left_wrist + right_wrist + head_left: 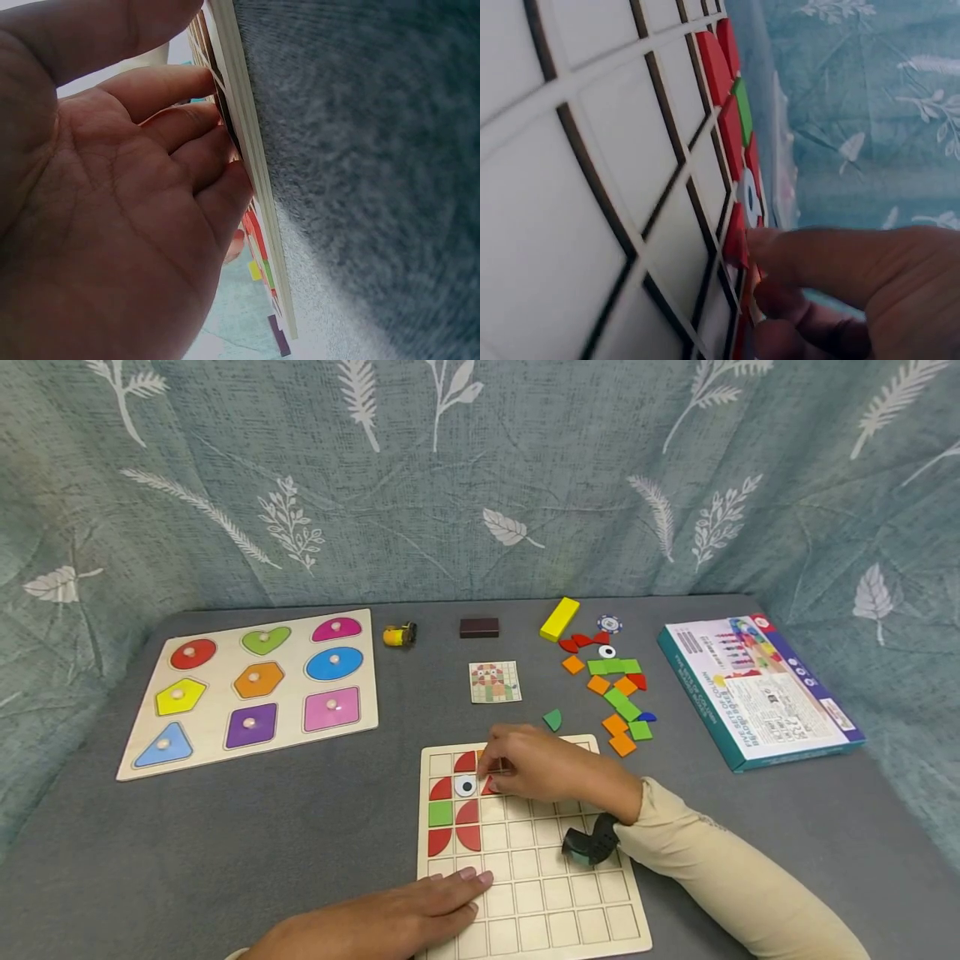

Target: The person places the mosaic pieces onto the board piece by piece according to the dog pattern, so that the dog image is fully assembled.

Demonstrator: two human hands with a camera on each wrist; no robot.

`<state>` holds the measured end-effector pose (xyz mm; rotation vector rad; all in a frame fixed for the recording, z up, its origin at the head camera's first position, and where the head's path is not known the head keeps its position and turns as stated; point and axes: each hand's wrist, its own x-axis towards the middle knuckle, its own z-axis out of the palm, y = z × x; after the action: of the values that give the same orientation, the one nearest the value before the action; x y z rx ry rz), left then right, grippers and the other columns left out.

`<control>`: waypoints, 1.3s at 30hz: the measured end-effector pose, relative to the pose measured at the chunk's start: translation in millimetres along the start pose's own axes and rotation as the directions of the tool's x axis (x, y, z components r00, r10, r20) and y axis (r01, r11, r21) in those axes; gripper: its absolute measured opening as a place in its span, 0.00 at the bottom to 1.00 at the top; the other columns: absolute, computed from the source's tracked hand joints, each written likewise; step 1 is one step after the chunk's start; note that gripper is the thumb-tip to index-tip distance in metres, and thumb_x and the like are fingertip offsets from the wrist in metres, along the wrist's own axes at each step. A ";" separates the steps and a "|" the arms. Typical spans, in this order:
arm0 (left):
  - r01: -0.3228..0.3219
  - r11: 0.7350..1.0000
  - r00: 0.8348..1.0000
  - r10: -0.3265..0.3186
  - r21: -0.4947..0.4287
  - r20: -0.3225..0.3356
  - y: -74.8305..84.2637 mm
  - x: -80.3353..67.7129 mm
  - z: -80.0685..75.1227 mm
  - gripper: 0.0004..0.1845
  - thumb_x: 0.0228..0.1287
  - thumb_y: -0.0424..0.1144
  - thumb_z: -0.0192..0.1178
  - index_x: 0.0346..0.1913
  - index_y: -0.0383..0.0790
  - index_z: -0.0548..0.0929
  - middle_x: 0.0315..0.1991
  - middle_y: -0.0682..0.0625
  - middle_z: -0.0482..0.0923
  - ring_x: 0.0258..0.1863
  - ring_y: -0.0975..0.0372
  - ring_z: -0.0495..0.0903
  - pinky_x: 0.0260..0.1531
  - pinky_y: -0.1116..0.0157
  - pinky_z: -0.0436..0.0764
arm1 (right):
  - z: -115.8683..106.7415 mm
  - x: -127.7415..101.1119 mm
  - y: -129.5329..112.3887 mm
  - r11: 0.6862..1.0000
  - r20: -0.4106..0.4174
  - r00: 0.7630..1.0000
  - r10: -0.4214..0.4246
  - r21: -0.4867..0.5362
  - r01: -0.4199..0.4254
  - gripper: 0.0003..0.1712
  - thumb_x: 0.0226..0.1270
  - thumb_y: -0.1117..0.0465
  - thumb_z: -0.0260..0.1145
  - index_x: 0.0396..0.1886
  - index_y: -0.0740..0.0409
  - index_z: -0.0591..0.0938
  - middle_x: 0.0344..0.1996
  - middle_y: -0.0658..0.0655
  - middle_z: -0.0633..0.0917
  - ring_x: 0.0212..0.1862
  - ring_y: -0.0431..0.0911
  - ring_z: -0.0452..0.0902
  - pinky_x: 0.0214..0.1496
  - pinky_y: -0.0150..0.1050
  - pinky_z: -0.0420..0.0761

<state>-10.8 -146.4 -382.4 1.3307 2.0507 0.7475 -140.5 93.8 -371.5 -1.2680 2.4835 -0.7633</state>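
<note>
A leaf-print curtain backs the grey desk (225, 843). The left hand (390, 922) lies flat, fingers straight, on the grid board's (555, 910) near edge, seemingly to steady it. The right hand (536, 768) reaches across the board's top rows, fingertips pinching a red piece (736, 234) beside the eye tile (466, 787).

Left hand (405, 914) lies flat, palm down, fingers straight and together, pointing right. Right hand (536, 768) reaches forward and left, fingers curled downward, thumb and fingertips (780, 247) pinched close. Right forearm (720, 877) sleeved, angled in from lower right; band at wrist.
</note>
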 end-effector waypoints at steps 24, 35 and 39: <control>0.006 1.000 1.000 -0.005 0.004 -0.024 3.0 -5.9 -0.4 0.39 0.69 0.61 0.50 0.74 0.39 0.61 0.77 0.51 0.48 0.73 0.57 0.55 0.56 0.66 0.73 | -75.7 -29.7 124.5 0.837 -0.409 0.737 0.538 0.156 -0.525 0.15 0.71 0.65 0.61 0.51 0.69 0.82 0.45 0.68 0.83 0.43 0.58 0.78 0.42 0.51 0.77; -0.010 0.999 1.000 0.011 0.031 -0.029 3.3 -5.2 -0.7 0.37 0.71 0.59 0.50 0.73 0.38 0.62 0.77 0.50 0.49 0.73 0.55 0.55 0.57 0.65 0.72 | -73.3 -24.8 145.9 0.775 -0.427 0.658 0.621 0.203 -0.599 0.15 0.68 0.67 0.61 0.51 0.71 0.81 0.45 0.70 0.82 0.42 0.57 0.78 0.41 0.49 0.77; -0.010 1.000 1.000 0.010 0.024 -0.027 3.0 -5.1 -0.9 0.37 0.71 0.59 0.49 0.73 0.38 0.62 0.77 0.50 0.48 0.73 0.55 0.55 0.58 0.64 0.72 | -76.7 -23.2 144.6 0.763 -0.393 0.664 0.636 0.189 -0.618 0.15 0.67 0.67 0.60 0.50 0.71 0.82 0.45 0.70 0.82 0.43 0.58 0.78 0.42 0.49 0.78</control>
<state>-8.0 -150.3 -378.8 1.3519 2.0814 0.7515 -258.4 208.4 -388.3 -0.1335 2.9407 -0.9594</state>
